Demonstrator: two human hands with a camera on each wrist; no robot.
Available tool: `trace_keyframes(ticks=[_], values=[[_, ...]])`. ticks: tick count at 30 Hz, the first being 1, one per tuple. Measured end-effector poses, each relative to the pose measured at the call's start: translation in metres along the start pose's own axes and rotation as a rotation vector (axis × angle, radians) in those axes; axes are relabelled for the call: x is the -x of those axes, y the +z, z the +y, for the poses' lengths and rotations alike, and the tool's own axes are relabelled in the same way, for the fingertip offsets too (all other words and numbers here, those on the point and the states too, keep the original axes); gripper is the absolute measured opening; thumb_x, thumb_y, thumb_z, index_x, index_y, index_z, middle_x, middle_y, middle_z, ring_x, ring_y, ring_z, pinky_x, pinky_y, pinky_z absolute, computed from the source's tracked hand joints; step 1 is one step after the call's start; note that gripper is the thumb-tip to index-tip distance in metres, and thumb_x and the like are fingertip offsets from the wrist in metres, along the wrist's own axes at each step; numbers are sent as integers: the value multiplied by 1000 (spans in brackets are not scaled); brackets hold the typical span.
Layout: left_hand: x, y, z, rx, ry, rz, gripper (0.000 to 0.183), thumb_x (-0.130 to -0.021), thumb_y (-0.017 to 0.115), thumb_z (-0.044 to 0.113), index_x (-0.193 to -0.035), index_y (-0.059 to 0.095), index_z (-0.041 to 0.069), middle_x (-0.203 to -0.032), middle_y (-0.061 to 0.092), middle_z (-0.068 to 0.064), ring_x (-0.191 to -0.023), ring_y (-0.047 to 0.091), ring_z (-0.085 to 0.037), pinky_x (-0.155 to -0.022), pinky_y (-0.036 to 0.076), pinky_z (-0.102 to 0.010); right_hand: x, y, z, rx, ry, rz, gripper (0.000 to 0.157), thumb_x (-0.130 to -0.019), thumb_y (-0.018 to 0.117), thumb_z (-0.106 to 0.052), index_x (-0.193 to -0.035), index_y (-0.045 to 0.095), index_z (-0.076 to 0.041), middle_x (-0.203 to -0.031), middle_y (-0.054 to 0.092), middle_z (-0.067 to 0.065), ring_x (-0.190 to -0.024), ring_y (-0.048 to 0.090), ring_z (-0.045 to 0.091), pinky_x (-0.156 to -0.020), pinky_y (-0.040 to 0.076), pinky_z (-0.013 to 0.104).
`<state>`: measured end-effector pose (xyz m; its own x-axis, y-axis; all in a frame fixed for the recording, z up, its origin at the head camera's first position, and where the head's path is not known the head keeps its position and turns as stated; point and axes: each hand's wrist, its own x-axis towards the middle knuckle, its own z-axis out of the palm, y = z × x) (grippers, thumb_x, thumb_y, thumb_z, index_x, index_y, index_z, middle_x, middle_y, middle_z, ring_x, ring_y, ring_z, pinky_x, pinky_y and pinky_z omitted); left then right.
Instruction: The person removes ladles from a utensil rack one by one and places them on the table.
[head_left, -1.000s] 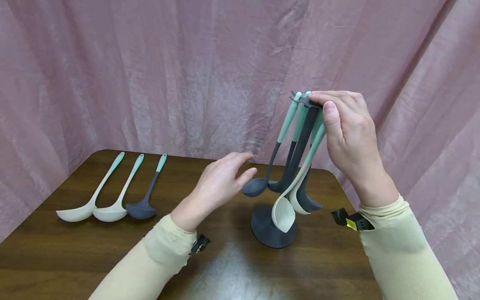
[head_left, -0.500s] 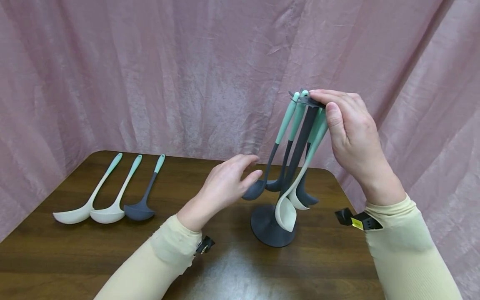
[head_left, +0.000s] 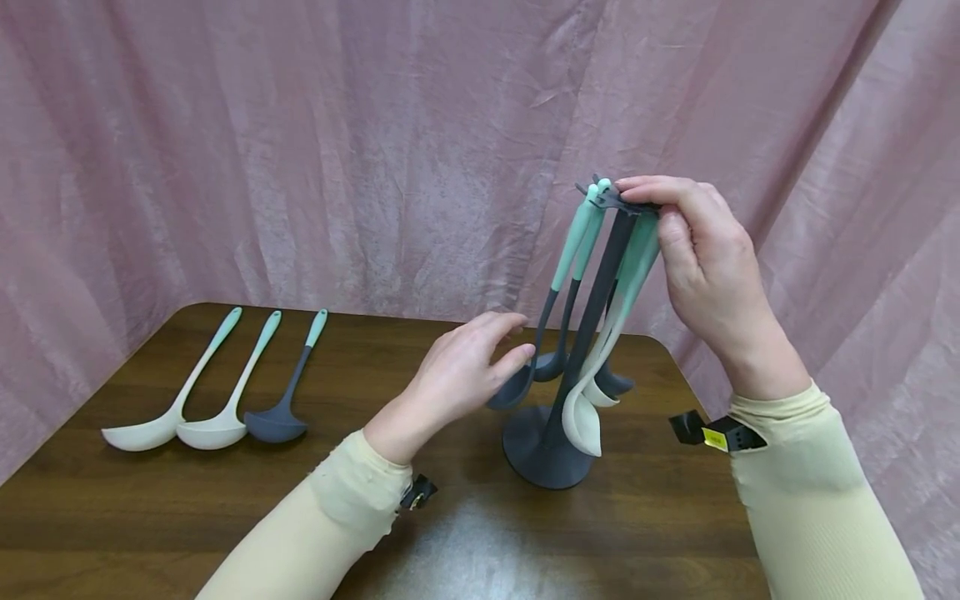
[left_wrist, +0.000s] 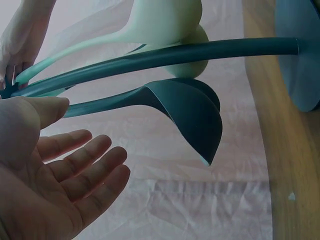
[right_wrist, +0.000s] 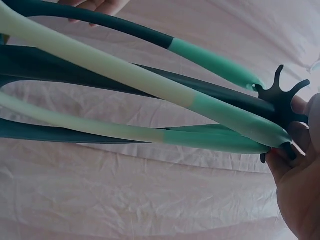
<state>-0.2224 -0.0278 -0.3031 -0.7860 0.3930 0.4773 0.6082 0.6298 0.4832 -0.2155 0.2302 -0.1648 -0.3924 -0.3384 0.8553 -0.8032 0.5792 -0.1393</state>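
Observation:
A dark utensil stand (head_left: 536,461) rises from a round base, with several ladles hanging from its hooked top. My right hand (head_left: 708,275) grips the hooked top, fingers over it and thumb below beside the mint handles. A cream ladle (head_left: 582,423) hangs at the front; a second cream bowl shows partly behind it. On the left hangs a dark ladle (head_left: 513,389) with a mint handle. My left hand (head_left: 467,367) is beside that ladle, holding nothing. In the left wrist view, its fingers (left_wrist: 95,175) are spread and relaxed near the ladle's stem.
On the left of the brown wooden table (head_left: 450,533) lie three ladles in a row: a cream ladle (head_left: 146,433), another cream ladle (head_left: 213,432) and a dark ladle (head_left: 277,422). A pink curtain (head_left: 375,150) hangs behind the table.
The hanging ladles have turned round the post; the front cream ladle has swung right and the left dark one slightly nearer. My left hand has moved a little right. My right hand stays at the top.

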Motion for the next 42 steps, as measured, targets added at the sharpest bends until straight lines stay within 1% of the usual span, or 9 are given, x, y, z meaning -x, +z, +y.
trace_keyframes(ticks=[9,14,17,21,24,28,33,36,42], values=[[-1,8,2,29,18,-2,42,-110,72,35,-147,69,16,-139,72,0,-121,72,-18,-95,59,-44,0,2,7,-126,16,11,38,-117,38,-6,-128,72,5,-140,73,7,-135,61,22,-110,44,28],[-1,12,2,49,21,-6,45,-110,72,36,-150,68,15,-138,73,-1,-121,72,-19,-98,58,-44,1,4,6,-219,54,34,37,-117,37,-6,-124,71,7,-137,74,8,-135,65,22,-113,47,32],[-1,14,2,55,25,-3,46,-110,72,35,-150,68,13,-135,73,-1,-121,72,-18,-98,58,-43,1,4,6,-218,57,38,38,-117,37,-7,-125,71,7,-137,75,9,-134,66,22,-113,48,33],[-3,15,2,61,28,0,44,-110,73,34,-148,69,13,-132,74,0,-119,72,-18,-97,58,-43,1,7,1,-145,156,71,38,-119,43,-16,-133,75,-2,-136,75,5,-131,65,15,-112,45,28],[-4,15,2,68,29,1,42,-109,73,34,-146,70,12,-130,74,0,-118,72,-17,-97,58,-43,2,10,-7,-30,190,130,34,-117,54,-26,-135,77,-9,-134,75,3,-129,63,18,-110,42,28],[-6,16,1,75,37,2,41,-109,73,33,-144,71,12,-127,75,0,-117,72,-17,-97,57,-43,2,14,-19,175,168,224,40,-110,69,-42,-130,81,-10,-131,78,3,-129,64,29,-109,44,38],[-6,18,1,85,43,7,34,-108,75,30,-137,73,12,-120,75,0,-114,73,-18,-93,58,-43,3,18,-31,373,187,248,45,-106,73,-50,-123,83,-10,-123,80,6,-122,68,33,-100,52,50],[-6,19,2,90,51,11,28,-108,76,29,-130,74,13,-115,75,0,-110,74,-19,-89,58,-42,3,20,-32,417,173,251,42,-109,69,-47,-122,84,-10,-122,80,7,-122,70,33,-98,53,54],[-6,21,2,87,61,31,22,-107,77,28,-125,75,15,-111,75,3,-104,74,-16,-84,57,-39,3,24,-30,394,173,278,38,-111,64,-42,-122,85,-12,-123,81,3,-123,70,29,-96,54,52]])
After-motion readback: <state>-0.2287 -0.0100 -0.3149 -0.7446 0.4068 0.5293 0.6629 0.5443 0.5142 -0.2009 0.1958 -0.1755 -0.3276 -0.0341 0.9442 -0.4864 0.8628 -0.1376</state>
